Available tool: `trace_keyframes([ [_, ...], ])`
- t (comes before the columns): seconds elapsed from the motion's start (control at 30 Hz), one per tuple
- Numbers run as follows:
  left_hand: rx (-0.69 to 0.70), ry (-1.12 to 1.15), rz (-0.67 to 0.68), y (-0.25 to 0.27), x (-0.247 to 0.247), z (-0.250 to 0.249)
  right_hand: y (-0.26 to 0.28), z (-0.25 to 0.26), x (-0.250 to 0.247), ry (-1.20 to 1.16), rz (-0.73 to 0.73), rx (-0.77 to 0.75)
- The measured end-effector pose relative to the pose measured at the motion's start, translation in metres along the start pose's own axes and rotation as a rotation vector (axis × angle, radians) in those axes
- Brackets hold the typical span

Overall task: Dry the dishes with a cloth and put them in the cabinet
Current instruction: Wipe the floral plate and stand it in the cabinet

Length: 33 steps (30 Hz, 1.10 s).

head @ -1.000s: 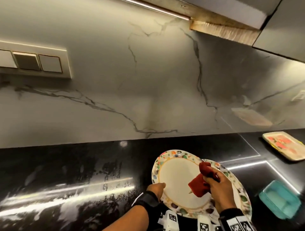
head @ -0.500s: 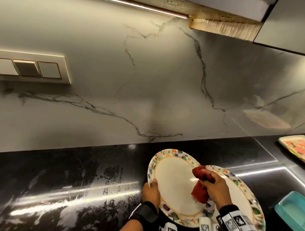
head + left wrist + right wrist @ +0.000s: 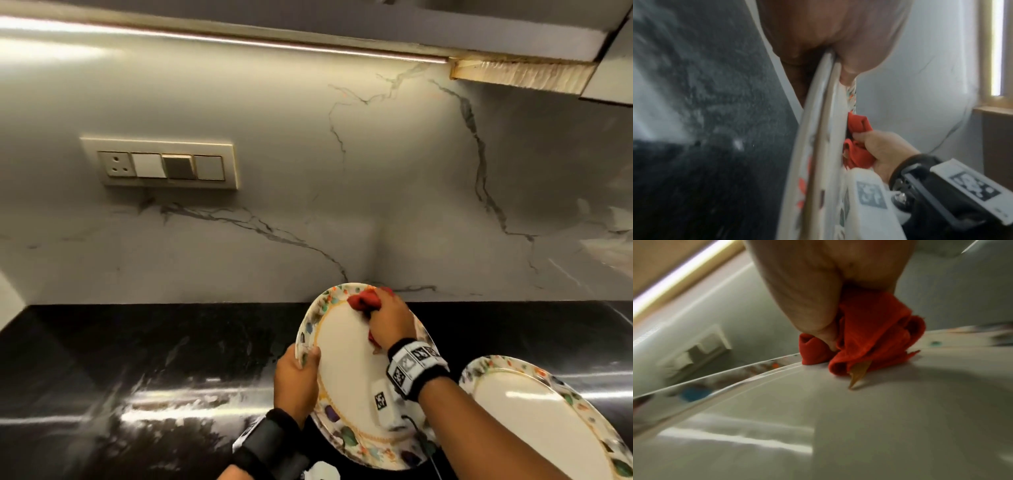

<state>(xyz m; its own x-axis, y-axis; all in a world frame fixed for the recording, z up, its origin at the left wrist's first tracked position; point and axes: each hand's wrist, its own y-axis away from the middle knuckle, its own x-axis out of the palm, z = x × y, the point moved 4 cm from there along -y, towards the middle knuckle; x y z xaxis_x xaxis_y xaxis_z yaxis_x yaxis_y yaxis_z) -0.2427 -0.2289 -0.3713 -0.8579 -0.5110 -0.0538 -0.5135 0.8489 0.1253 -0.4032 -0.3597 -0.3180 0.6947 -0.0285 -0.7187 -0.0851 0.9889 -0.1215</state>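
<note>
On the far left, a switch plate (image 3: 159, 163) sits on the gray wall (image 3: 308, 171). Below it runs the black counter (image 3: 137, 359) — shiny and dark. The left hand (image 3: 297, 383) grips the left rim of a plate (image 3: 346, 370), thumb on the front and fingers curled behind. The plate is tipped up off the counter, with its face toward the person. It has a flowery rim and a plain cream middle. The right hand (image 3: 388, 322) is bunched tight around a red cloth (image 3: 364, 301) and presses it on the top part of the plate, by the rim. A small tan tag (image 3: 858, 374) hangs from the cloth and touches the plate. On the right, a second plate (image 3: 534, 418) lies flat on the counter — just beside the right arm.
</note>
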Motion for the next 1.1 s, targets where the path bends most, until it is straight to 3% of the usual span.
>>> trace_keyframes([
  [0.2, 0.058, -0.071, -0.133, -0.003, -0.072, -0.024, 0.05, 0.093, 0.06, 0.05, 0.189, -0.452],
  [0.37, 0.027, -0.019, -0.252, -0.01, -0.13, -0.027, 0.129, 0.115, 0.088, -0.04, 0.243, -0.752],
  [0.43, -0.003, -0.016, -0.291, -0.012, -0.155, -0.026, 0.16, 0.104, 0.094, -0.081, 0.36, -0.846],
  [0.53, -0.022, -0.014, -0.334, -0.009, -0.192, -0.031, 0.192, 0.069, 0.081, -0.038, 0.549, -0.886],
  [0.63, -0.003, -0.057, -0.32, -0.006, -0.22, -0.038, 0.172, 0.029, 0.061, 0.235, 0.599, -0.887],
  [0.67, 0.011, -0.071, -0.317, -0.004, -0.225, -0.041, 0.156, 0.024, 0.055, 0.323, 0.554, -0.873],
  [0.8, 0.051, -0.11, -0.276, 0.003, -0.231, -0.048, 0.093, 0.075, 0.043, 0.231, 0.17, -0.934],
  [0.87, 0.074, -0.13, -0.221, 0.004, -0.225, -0.052, 0.08, 0.125, 0.056, 0.217, 0.155, -1.016],
  [0.97, 0.114, -0.172, -0.17, 0.004, -0.222, -0.063, 0.068, 0.173, 0.085, 0.308, 0.242, -1.084],
  [1.1, 0.14, -0.118, -0.241, 0.001, -0.241, -0.069, 0.05, 0.164, 0.102, 0.304, 0.246, -0.926],
])
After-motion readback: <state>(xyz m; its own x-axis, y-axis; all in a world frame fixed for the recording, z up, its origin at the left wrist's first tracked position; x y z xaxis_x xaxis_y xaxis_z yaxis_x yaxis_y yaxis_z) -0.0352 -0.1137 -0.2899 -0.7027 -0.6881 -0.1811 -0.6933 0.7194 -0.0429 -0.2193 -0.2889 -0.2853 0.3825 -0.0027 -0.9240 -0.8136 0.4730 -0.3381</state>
